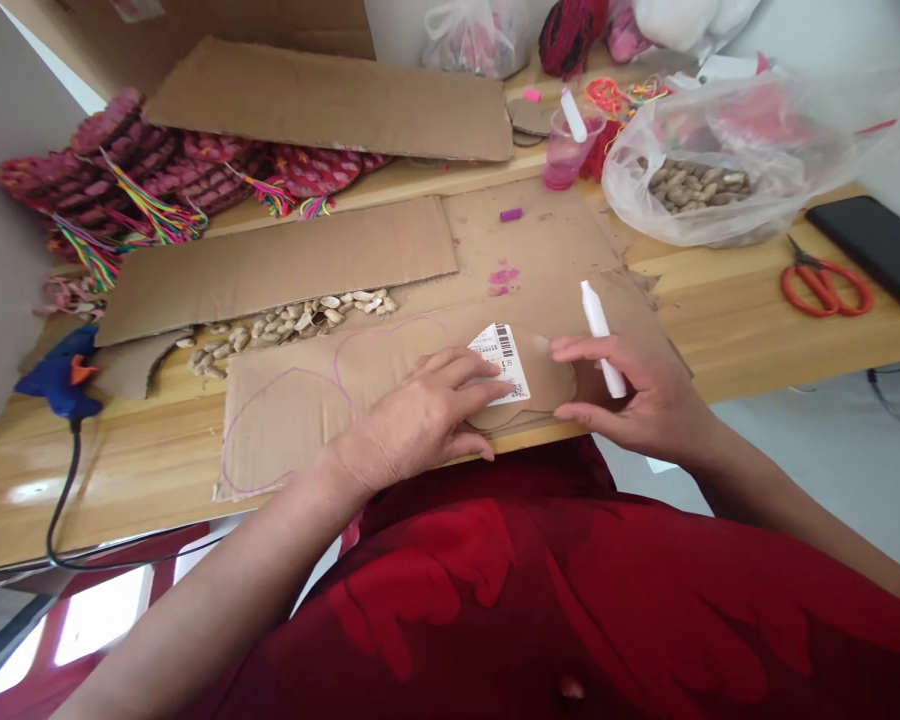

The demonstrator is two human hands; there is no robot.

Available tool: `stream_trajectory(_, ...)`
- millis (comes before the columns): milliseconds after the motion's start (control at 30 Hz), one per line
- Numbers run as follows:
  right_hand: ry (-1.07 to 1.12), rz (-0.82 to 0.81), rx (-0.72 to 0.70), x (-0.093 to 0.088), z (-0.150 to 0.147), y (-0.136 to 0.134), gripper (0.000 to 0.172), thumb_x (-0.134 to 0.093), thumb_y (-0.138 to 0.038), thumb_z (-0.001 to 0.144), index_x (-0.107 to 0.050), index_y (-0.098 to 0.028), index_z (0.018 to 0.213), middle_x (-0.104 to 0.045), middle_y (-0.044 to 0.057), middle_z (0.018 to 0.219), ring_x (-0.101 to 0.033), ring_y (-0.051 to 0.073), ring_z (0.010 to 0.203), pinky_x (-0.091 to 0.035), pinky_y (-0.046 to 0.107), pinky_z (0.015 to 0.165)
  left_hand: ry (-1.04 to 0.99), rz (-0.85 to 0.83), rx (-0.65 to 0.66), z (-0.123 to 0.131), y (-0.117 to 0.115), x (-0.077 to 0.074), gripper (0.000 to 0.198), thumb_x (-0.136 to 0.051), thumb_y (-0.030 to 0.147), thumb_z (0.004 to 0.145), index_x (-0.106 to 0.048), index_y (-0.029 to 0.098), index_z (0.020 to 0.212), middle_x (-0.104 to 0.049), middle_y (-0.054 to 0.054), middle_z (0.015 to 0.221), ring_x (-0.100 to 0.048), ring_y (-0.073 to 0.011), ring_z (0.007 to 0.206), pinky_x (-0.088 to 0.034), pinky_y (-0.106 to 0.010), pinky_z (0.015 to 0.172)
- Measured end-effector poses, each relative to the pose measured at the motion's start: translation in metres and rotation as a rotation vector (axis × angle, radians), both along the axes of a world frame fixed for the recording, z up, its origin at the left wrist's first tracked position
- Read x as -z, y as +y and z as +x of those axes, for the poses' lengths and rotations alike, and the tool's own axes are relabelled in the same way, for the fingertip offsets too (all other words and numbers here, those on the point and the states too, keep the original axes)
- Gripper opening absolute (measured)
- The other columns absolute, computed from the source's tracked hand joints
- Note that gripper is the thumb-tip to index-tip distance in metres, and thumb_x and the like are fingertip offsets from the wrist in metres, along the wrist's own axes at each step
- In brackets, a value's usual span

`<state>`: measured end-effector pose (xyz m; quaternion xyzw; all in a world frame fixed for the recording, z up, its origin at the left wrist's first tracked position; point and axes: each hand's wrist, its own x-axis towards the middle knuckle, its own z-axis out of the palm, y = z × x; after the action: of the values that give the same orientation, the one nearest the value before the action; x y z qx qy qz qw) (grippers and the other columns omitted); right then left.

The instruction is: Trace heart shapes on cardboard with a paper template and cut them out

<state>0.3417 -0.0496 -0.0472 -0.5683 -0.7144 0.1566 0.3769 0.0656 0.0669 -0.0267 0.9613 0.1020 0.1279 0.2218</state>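
Cardboard cut-out (549, 383) pinned flat beneath left hand (420, 420), fingers spread, gripping nothing; right hand (641, 402) fingers closed around white marker (594, 315), touching cut-out's edge.

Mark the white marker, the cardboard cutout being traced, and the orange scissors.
white marker (595, 318): head view, middle of the barrel.
cardboard cutout (549, 385): head view, bare part near its right edge.
orange scissors (821, 280): head view, where the two handles join.
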Motion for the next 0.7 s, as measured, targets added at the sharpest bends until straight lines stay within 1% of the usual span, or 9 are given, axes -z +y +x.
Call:
stream_trajectory(67,-0.041,0.001,-0.069,0.001,-0.002,0.000,0.051,-0.085,-0.041,0.084,-0.064,-0.028,0.129,-0.073,0.008,0.132,-0.068,0.030,0.124,-0.054,0.048,0.106,-0.042,0.007,-0.024,-0.002,-0.007,0.005,0.057,-0.077,0.043,0.091,-0.062,0.016,0.140,-0.065,-0.018,0.137,-0.058,-0.0325,0.132,-0.051,-0.053,0.112)
stream_trajectory(100,-0.071,-0.003,-0.087,0.002,-0.003,-0.001,0.055,-0.085,-0.043,0.083,-0.063,-0.028,0.131,-0.072,0.009,0.135,-0.067,0.032,0.127,-0.053,0.050,0.107,-0.066,0.003,-0.038,-0.003,-0.010,0.008,0.055,-0.075,0.040,0.093,-0.061,0.016,0.141,-0.065,-0.018,0.137,-0.059,-0.0312,0.131,-0.052,-0.051,0.111)
stream_trajectory(167,-0.136,-0.002,-0.093,0.003,-0.006,-0.001,0.055,-0.085,-0.044,0.084,-0.062,-0.027,0.131,-0.070,0.010,0.139,-0.066,0.033,0.128,-0.054,0.052,0.106,-0.109,-0.004,-0.064,-0.004,-0.016,0.012,0.050,-0.071,0.035,0.097,-0.059,0.017,0.143,-0.065,-0.017,0.136,-0.060,-0.0289,0.130,-0.055,-0.049,0.109)
stream_trajectory(300,-0.199,0.068,-0.083,0.004,-0.009,-0.002,0.042,-0.079,-0.037,0.089,-0.064,-0.026,0.127,-0.073,0.010,0.132,-0.068,0.033,0.124,-0.057,0.053,0.102,-0.209,0.023,-0.103,-0.004,-0.021,0.015,0.046,-0.069,0.034,0.099,-0.059,0.020,0.142,-0.068,-0.015,0.134,-0.064,-0.0270,0.128,-0.056,-0.048,0.108)
stream_trajectory(433,-0.197,0.183,-0.021,0.005,-0.009,-0.003,0.026,-0.072,-0.030,0.095,-0.069,-0.029,0.121,-0.077,0.007,0.126,-0.073,0.029,0.118,-0.060,0.046,0.100,-0.379,-0.003,-0.154,0.002,-0.017,0.008,0.040,-0.073,0.039,0.096,-0.066,0.023,0.132,-0.075,-0.011,0.122,-0.070,-0.0230,0.119,-0.058,-0.042,0.105)
stream_trajectory(533,-0.201,0.305,0.111,-0.001,-0.009,-0.001,0.018,-0.068,-0.024,0.097,-0.072,-0.031,0.114,-0.081,0.004,0.117,-0.079,0.026,0.101,-0.063,0.040,0.088,-0.478,-0.086,-0.186,0.012,-0.010,-0.006,0.048,-0.079,0.042,0.090,-0.068,0.024,0.132,-0.077,-0.010,0.119,-0.072,-0.0218,0.114,-0.059,-0.040,0.102)
stream_trajectory(600,-0.128,0.369,0.240,-0.011,-0.012,0.002,0.011,-0.067,-0.026,0.098,-0.072,-0.030,0.107,-0.082,0.002,0.101,-0.079,0.024,0.082,-0.063,0.038,0.074,-0.508,-0.159,-0.282,0.020,-0.005,-0.018,0.049,-0.082,0.041,0.088,-0.069,0.025,0.132,-0.078,-0.009,0.119,-0.072,-0.0220,0.111,-0.057,-0.040,0.102)
stream_trajectory(667,0.046,0.339,0.336,-0.022,-0.017,0.004,0.004,-0.065,-0.031,0.100,-0.069,-0.029,0.099,-0.076,-0.001,0.078,-0.072,0.020,0.060,-0.057,0.035,0.057,-0.540,-0.334,-0.406,0.029,-0.002,-0.028,0.035,-0.080,0.039,0.091,-0.074,0.024,0.122,-0.079,-0.006,0.111,-0.072,-0.0202,0.101,-0.058,-0.037,0.096)
stream_trajectory(700,0.144,0.284,0.351,-0.027,-0.020,0.005,0.008,-0.063,-0.034,0.101,-0.066,-0.029,0.095,-0.070,-0.003,0.068,-0.066,0.018,0.051,-0.053,0.033,0.050,-0.553,-0.467,-0.455,0.032,-0.001,-0.031,0.028,-0.079,0.040,0.091,-0.076,0.022,0.113,-0.079,-0.005,0.104,-0.071,-0.0186,0.093,-0.058,-0.034,0.088)
